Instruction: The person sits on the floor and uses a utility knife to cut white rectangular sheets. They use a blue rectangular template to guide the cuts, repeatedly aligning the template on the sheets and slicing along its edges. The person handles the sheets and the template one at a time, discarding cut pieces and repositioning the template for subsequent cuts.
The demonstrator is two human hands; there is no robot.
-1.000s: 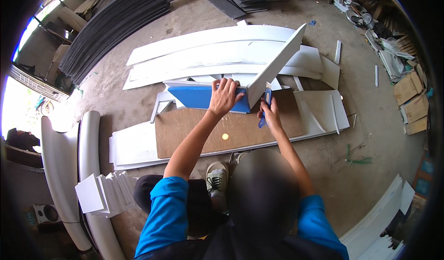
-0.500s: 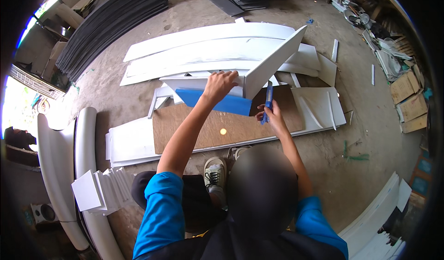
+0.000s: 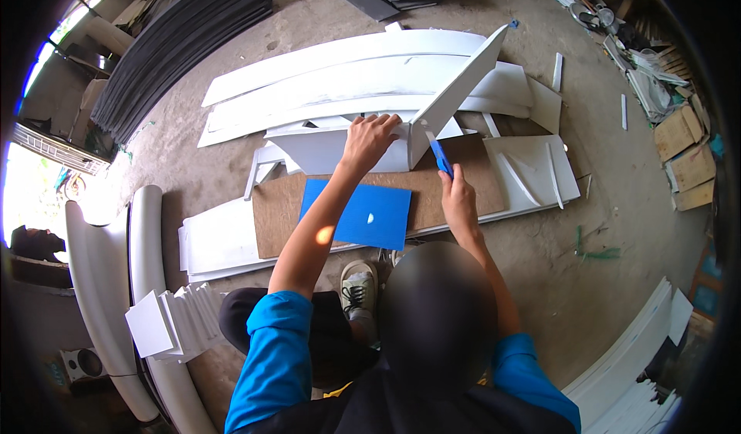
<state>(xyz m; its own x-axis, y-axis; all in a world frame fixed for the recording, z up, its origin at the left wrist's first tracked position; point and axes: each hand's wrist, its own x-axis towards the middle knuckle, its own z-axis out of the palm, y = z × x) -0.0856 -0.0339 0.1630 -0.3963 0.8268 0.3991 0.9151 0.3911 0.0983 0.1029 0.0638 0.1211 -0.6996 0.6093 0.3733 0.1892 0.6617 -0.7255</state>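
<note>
My left hand (image 3: 369,142) is closed over the upper edge of a white foam-like board (image 3: 320,147), which stands tilted above the brown board (image 3: 274,222). At its right end a second white panel (image 3: 463,83) rises at an angle and meets it in a corner. My right hand (image 3: 460,200) grips a blue utility knife (image 3: 441,158), its tip pointing up at the lower part of that corner. Whether the blade touches the panel I cannot tell. A flat blue sheet (image 3: 374,214) lies on the brown board below my left hand, partly behind my left forearm.
Long white sheets (image 3: 309,86) lie beyond the brown board. Beside my left knee stands a stack of small white panels (image 3: 174,322), with white rolls (image 3: 147,264) further left. Dark sheets (image 3: 185,48) are piled at the far left. Cardboard (image 3: 683,148) and scrap line the right wall.
The blue sheet has gone from against the white board to lying flat on the brown board. My right hand has tilted the knife toward the corner. My left hand keeps its hold.
</note>
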